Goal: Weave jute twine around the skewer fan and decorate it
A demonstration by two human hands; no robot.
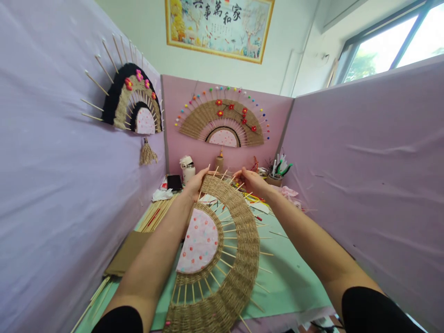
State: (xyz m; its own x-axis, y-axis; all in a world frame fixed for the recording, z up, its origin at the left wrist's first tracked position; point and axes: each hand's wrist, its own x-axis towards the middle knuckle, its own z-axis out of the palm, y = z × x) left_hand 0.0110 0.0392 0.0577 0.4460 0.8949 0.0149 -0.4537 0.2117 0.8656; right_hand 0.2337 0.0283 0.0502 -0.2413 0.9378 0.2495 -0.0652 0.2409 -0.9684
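Note:
A large half-round woven fan [248,236] of tan cord on thin wooden sticks stands tilted before me, its straight side to the left. Its inner half-circle [199,240] is pale cloth with small red and blue flowers. My left hand [197,185] grips the fan's far upper end, with the fingers partly hidden behind the weave. Close to the stick tips at the top edge, my right hand [251,180] has its thumb and fingers pinched together. What lies between those fingers is too small to make out.
Wooden sticks [157,212] and a brown folded sheet [126,252] lie on the left of the green table [298,273]. A white bottle [188,169], a black phone [174,182] and a pot of tools [274,179] stand behind. Finished fans [194,118] hang on the partitions.

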